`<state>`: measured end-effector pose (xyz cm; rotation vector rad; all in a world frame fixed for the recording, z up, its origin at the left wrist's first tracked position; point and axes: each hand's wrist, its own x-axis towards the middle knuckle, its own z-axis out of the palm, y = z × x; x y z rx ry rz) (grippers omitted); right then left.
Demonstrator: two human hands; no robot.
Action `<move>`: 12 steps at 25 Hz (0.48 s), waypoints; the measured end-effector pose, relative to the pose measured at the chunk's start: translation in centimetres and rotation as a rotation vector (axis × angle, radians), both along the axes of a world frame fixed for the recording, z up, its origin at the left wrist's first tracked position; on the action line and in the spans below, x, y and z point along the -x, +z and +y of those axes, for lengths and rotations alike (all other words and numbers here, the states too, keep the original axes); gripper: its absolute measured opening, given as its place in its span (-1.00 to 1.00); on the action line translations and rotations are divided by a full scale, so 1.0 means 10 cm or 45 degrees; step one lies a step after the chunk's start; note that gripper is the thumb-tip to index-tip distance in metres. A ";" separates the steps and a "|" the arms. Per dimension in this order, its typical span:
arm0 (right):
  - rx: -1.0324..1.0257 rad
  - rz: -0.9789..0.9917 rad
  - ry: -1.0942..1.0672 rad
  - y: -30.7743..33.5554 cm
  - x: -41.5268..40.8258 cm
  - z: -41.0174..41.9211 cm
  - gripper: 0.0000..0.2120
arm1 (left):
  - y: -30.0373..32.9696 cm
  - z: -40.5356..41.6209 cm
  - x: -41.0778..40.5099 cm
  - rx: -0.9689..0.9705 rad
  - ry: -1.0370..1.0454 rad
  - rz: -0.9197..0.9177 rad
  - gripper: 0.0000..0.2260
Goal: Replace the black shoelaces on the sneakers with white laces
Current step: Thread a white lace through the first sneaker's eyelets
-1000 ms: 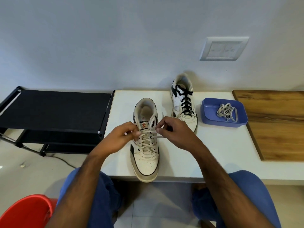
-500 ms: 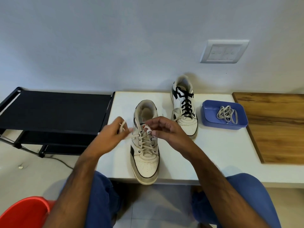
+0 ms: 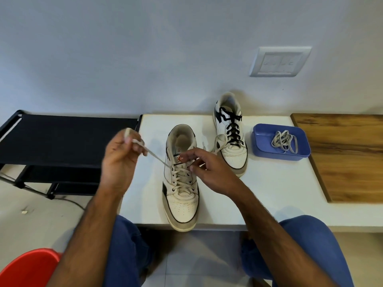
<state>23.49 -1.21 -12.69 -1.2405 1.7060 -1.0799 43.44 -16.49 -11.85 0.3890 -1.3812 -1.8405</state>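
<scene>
As lace (image 3: 157, 157) pulled taut, left hand (image 3: 119, 160) raised since earlier.

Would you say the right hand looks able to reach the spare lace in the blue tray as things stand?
Probably yes, once it lets go: the right hand is busy at the near sneaker's lace, but the blue tray sits open-topped to its right, with bare tabletop between, and the spare lace lies uncovered.

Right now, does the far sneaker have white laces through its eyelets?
No, the far sneaker is threaded with black laces; a spare white lace lies in the blue tray.
</scene>
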 end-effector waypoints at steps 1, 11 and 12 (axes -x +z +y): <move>0.003 0.005 0.003 -0.01 0.00 0.00 -0.60 | 0.03 -0.02 -0.03 -0.098 0.023 0.140 -0.85; 0.072 0.358 -0.122 -0.17 0.10 0.00 -0.80 | -0.16 0.04 0.01 0.621 -0.153 -1.391 -0.66; 0.036 0.441 -0.128 -0.20 0.09 0.00 -0.82 | -0.17 0.04 0.04 0.687 -0.252 -1.398 -0.64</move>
